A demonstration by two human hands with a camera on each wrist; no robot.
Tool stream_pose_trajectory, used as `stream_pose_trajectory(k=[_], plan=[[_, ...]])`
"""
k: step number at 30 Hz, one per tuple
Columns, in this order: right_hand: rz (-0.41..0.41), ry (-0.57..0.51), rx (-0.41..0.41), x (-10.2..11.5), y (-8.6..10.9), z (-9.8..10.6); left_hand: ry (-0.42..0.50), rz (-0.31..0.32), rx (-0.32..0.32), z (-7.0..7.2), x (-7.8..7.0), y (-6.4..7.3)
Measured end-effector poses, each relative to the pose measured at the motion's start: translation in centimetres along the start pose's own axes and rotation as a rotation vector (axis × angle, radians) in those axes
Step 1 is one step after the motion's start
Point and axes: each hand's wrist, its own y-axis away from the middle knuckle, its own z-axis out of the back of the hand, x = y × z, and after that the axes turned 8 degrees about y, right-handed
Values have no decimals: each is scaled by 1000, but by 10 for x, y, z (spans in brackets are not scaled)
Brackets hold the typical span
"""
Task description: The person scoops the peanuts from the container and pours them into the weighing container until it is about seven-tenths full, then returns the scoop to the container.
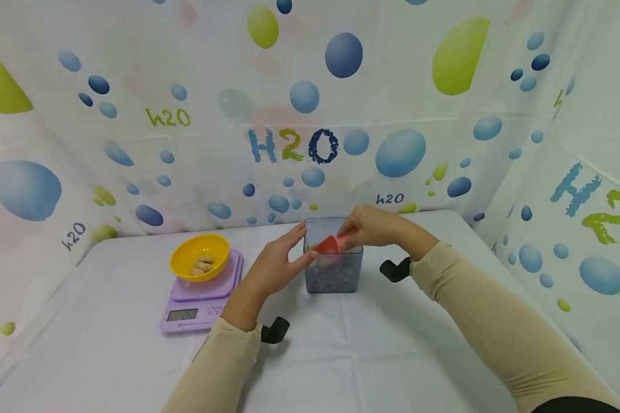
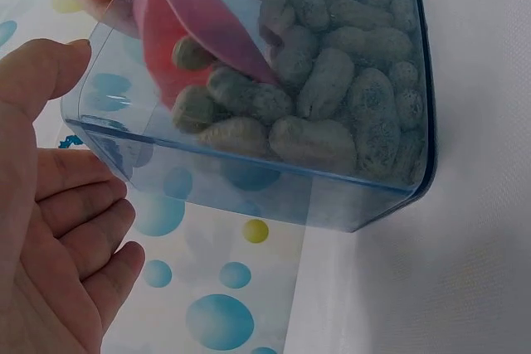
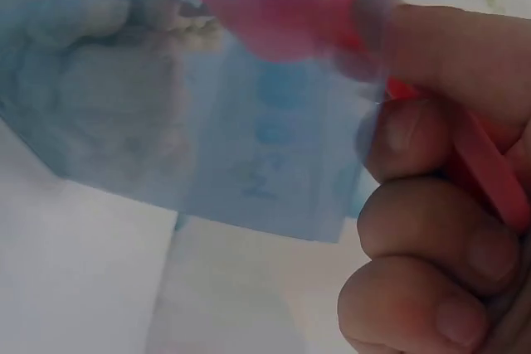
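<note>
A see-through blue plastic container (image 1: 333,282), part filled with unshelled peanuts (image 2: 328,80), stands on the table. My right hand (image 1: 370,226) grips the handle of a red scoop (image 1: 328,245) whose bowl is inside the container. Several peanuts lie in and against the scoop in the left wrist view. My left hand (image 1: 275,261) touches the container's left side and near rim with its fingers and thumb extended. To the left, a yellow bowl (image 1: 182,255) holding several peanuts sits on a purple kitchen scale (image 1: 201,323).
A white cloth covers the table (image 1: 310,367). Behind it hangs a white curtain (image 1: 206,172) with blue and green dots and "H2O" lettering, close to the container's back. The scale's display (image 1: 182,315) is lit with digits too small to read surely.
</note>
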Motion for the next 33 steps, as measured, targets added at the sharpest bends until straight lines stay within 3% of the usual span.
stream_pose_trajectory(k=[13, 24, 33], plan=[[-68, -124, -79, 0, 11, -9, 13, -40, -15, 2, 3, 5], [-78, 20, -251, 12, 17, -29, 13, -45, -8, 4, 7, 7], [-88, -171, -342, 6, 29, -45, 27, -87, -3, 1, 12, 11]])
